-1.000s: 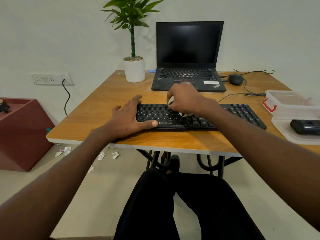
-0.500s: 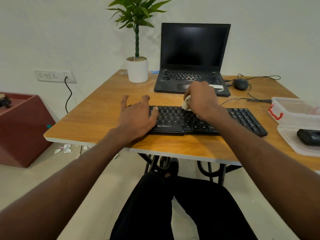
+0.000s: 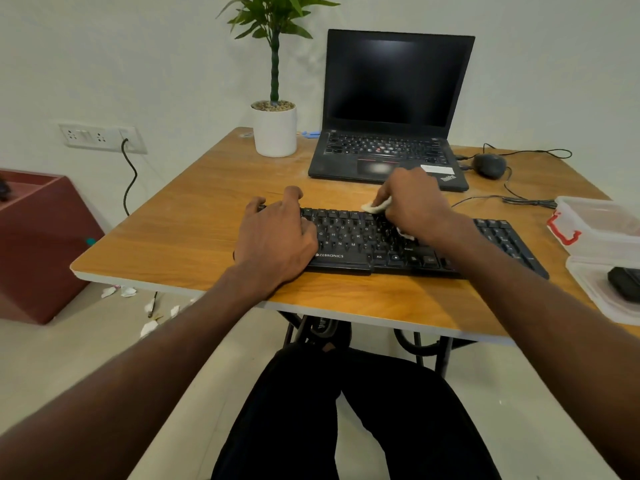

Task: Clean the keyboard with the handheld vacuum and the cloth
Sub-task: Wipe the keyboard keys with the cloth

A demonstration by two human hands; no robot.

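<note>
right hand (image 3: pixel 414 202) fingers curled round the white cloth (image 3: pixel 375 206), pressing it on the black keyboard (image 3: pixel 353 237) at its top rows. left hand (image 3: pixel 275 237) lies over the keyboard's left end, fingers bent at the far edge, seemingly bracing it on the wooden table (image 3: pixel 194 233).

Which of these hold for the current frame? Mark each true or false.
1. The right hand holds a cloth on the keyboard. True.
2. The left hand holds the vacuum. False: it rests on the keyboard's left end, holding nothing.
3. The laptop screen is dark. True.
4. The mouse lies left of the plant. False: it lies right of the laptop.
5. The laptop is closed. False: it is open.
</note>
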